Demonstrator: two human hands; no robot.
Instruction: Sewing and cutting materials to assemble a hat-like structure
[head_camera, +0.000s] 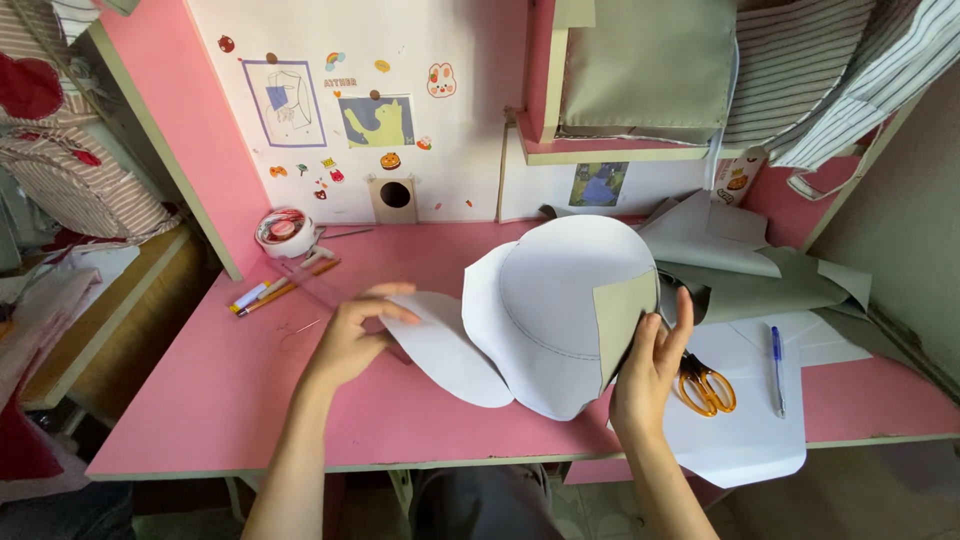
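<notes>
A large white paper pattern piece (560, 300), rounded and curling, is held up just above the pink tabletop (200, 390) at its middle, with a grey-green fabric patch (622, 315) against its right edge. The right hand (655, 365) pinches that edge and patch together, while the left hand (355, 335) grips the narrow curved paper flap (445, 350) at the left. Orange-handled scissors (705, 385) and a blue pen (777, 365) lie on white paper just beside the right hand; pencils (275, 292) and a tape roll (285, 230) sit further left.
</notes>
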